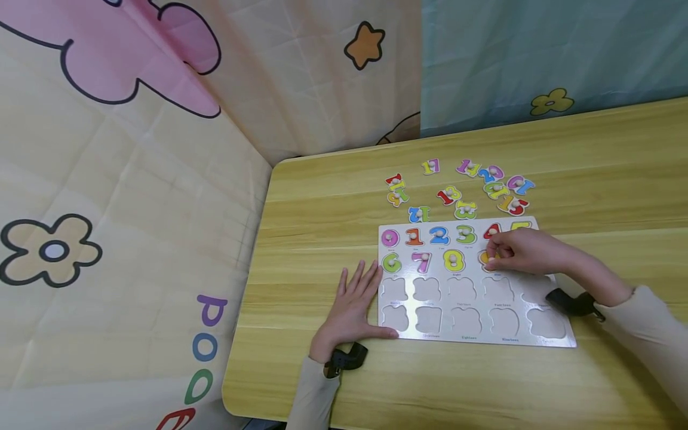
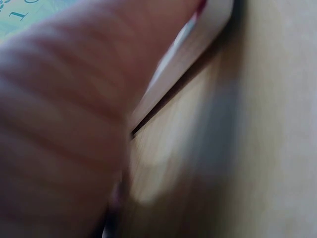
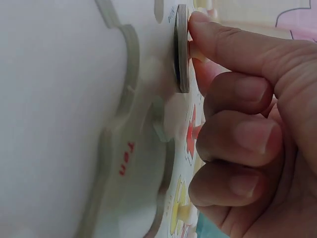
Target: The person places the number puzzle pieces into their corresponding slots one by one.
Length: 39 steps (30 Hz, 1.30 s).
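A white wooden number puzzle board (image 1: pixel 478 298) lies on the table, its upper two rows holding colourful knobbed numbers. My right hand (image 1: pixel 529 251) pinches the small knob of an orange number piece (image 1: pixel 484 260) at the second row, right of the yellow 8 (image 1: pixel 454 260). Seen edge-on in the right wrist view, that piece (image 3: pixel 182 49) stands over the board by the fingertips, its numeral hidden. With fingers spread, my left hand (image 1: pixel 352 307) rests at the board's left edge, the thumb over its lower corner. The left wrist view shows mostly blurred skin (image 2: pixel 64 114) beside the board's edge.
Beyond the board lie several loose two-digit pieces, among them a 17 (image 1: pixel 430 166), a 12 (image 1: pixel 419 214) and a 15 (image 1: pixel 513 205); some overlap at the right. The lower two rows have bare recesses (image 1: pixel 463 289). Printed curtains (image 1: pixel 322 77) hang behind the wooden table (image 1: pixel 322 209).
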Each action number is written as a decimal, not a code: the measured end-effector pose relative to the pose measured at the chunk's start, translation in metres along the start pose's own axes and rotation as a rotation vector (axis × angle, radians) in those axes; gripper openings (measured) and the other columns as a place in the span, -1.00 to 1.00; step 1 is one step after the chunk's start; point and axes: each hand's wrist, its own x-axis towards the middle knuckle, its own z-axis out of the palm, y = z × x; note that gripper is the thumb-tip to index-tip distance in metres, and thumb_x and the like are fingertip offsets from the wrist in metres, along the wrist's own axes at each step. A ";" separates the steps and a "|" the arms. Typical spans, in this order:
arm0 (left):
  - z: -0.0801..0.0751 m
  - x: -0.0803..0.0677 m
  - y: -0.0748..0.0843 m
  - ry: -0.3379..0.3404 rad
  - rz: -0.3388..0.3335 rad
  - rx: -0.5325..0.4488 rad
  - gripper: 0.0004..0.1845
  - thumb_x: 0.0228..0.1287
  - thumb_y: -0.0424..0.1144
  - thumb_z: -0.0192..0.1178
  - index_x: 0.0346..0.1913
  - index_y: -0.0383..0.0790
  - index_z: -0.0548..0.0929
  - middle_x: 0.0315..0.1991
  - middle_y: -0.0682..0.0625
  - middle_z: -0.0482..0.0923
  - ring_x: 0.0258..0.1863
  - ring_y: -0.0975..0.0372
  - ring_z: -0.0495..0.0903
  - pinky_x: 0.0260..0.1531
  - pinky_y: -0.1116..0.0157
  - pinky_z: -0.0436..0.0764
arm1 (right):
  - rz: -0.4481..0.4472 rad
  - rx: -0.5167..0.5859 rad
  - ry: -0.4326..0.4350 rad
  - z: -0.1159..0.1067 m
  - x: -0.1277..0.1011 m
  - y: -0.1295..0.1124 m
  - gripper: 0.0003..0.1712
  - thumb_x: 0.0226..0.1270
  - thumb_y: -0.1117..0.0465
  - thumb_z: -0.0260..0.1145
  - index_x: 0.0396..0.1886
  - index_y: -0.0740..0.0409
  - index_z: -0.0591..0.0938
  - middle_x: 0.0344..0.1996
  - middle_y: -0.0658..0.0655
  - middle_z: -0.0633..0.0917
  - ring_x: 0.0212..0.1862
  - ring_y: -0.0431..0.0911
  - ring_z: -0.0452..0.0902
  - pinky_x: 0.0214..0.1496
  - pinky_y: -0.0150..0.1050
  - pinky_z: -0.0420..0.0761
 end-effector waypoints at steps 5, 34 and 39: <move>-0.001 0.000 0.000 0.001 -0.003 0.001 0.36 -0.21 0.50 0.25 0.51 -0.11 -0.23 0.52 0.04 -0.36 0.46 0.11 -0.46 0.34 0.00 -0.48 | 0.015 -0.028 0.003 0.002 0.002 -0.003 -0.74 0.12 0.03 0.45 -0.41 0.03 0.55 -0.71 -0.14 0.35 -0.65 -0.26 0.23 -0.61 -0.39 0.16; -0.001 -0.001 0.001 0.010 0.004 0.007 0.36 -0.21 0.50 0.25 0.51 -0.14 -0.21 0.52 0.03 -0.35 0.46 0.08 -0.43 0.34 -0.03 -0.45 | 0.051 0.142 0.144 -0.041 0.027 0.027 -0.84 0.34 0.22 0.27 -0.20 0.20 0.52 -0.59 0.06 0.46 -0.55 -0.11 0.32 -0.56 -0.32 0.30; -0.003 -0.002 0.003 -0.003 0.000 0.005 0.35 -0.19 0.51 0.23 0.51 -0.14 -0.21 0.52 0.02 -0.36 0.46 0.09 -0.45 0.34 -0.02 -0.46 | 0.183 -0.013 0.218 -0.066 0.037 0.061 -0.72 0.42 0.16 0.16 -0.06 0.28 0.46 -0.46 0.15 0.52 -0.49 -0.03 0.37 -0.54 -0.23 0.38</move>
